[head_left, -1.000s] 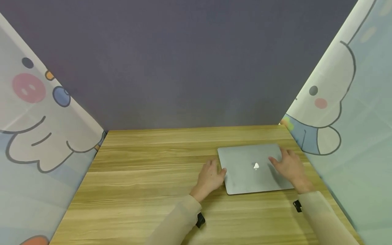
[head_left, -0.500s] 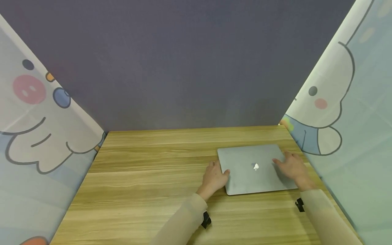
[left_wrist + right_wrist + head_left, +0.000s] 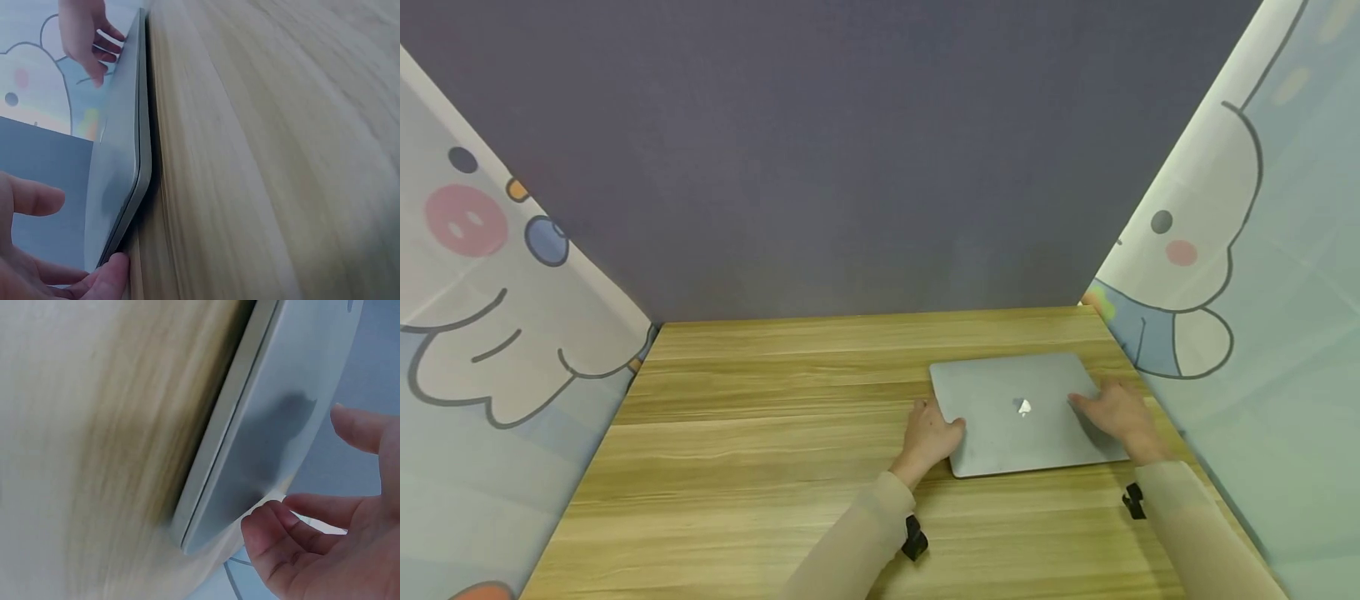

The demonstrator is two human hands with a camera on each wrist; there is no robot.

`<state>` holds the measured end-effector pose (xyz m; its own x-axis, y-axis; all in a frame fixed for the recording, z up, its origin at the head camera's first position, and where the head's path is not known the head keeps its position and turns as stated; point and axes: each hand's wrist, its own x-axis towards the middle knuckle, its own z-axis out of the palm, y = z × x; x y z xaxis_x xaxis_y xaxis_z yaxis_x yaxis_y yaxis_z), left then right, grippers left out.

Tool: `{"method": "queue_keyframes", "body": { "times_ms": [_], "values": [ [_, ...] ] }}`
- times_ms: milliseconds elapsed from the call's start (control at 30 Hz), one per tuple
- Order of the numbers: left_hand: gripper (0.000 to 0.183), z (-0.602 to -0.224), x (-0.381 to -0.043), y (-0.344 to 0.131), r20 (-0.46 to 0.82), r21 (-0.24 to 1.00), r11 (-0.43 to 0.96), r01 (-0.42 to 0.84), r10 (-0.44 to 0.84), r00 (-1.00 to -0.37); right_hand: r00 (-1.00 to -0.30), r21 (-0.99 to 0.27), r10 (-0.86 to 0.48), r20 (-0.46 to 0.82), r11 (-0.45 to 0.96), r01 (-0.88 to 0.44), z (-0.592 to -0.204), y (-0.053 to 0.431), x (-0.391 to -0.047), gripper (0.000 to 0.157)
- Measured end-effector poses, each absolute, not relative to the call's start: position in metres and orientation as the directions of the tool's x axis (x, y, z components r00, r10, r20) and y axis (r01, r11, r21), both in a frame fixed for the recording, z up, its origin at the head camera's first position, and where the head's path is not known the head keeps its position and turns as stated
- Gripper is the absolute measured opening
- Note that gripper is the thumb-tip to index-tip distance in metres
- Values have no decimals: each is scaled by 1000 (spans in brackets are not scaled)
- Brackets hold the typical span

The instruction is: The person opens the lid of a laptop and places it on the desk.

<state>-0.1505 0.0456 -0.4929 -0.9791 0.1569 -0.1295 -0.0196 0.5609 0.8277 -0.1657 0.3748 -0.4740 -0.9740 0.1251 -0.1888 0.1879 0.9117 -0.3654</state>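
Observation:
A closed silver laptop [image 3: 988,425] with a logo on its lid lies flat on the wooden table, right of the middle. My left hand [image 3: 928,435] is at its left edge; in the left wrist view the fingertips of that hand [image 3: 34,265] touch the laptop's side [image 3: 115,153] near a corner, with the thumb raised off the lid. At the right edge is my right hand [image 3: 1122,414]. The right wrist view shows its fingers [image 3: 269,540] bent beside the laptop's corner [image 3: 259,434], thumb held apart above the lid; whether they touch is unclear.
The wooden table [image 3: 760,450] stretches away to the left of the laptop. A dark grey panel [image 3: 865,167] stands along its back edge. Cartoon-printed cloths hang at the left [image 3: 535,333] and right [image 3: 1285,350]. A dark object is at each wrist.
My left hand has moved right, up to the laptop's left edge. My right hand has shifted slightly back toward me along the right edge. The laptop stays in place.

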Motion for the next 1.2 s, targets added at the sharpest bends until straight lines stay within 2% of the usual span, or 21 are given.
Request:
{"method": "queue_keyframes", "body": {
  "times_ms": [100, 300, 500, 667, 833, 933, 1067, 1200],
  "values": [
    [65, -493, -152, 48, -158, 821, 569, -50, 141, -977, -968, -373, 132, -212, 905, 205, -472, 375, -165, 82],
    [51, -493, -154, 52, -211, 820, 560, -115, 108, -972, -962, -393, 149, -228, 890, 231, -475, 378, -164, 61],
    [34, -493, -156, 55, -237, 833, 527, -168, 67, -969, -961, -409, 152, -233, 881, 238, -482, 382, -164, 58],
    [27, -492, -156, 57, -221, 819, 548, -169, 31, -975, -960, -432, 159, -231, 867, 248, -485, 383, -165, 56],
    [43, -493, -155, 59, -221, 829, 526, -188, 0, -975, -957, -453, 169, -237, 852, 263, -487, 385, -166, 60],
    [53, -495, -154, 58, -226, 855, 476, -205, -14, -974, -960, -464, 167, -226, 848, 257, -489, 386, -166, 72],
    [59, -499, -156, 57, -230, 901, 371, -224, -28, -973, -955, -536, 170, -242, 797, 277, -491, 388, -163, 83],
    [64, -503, -158, 54, -245, 920, 306, -245, -38, -969, -948, -641, 141, -284, 707, 297, -491, 391, -160, 84]
  ]
}}
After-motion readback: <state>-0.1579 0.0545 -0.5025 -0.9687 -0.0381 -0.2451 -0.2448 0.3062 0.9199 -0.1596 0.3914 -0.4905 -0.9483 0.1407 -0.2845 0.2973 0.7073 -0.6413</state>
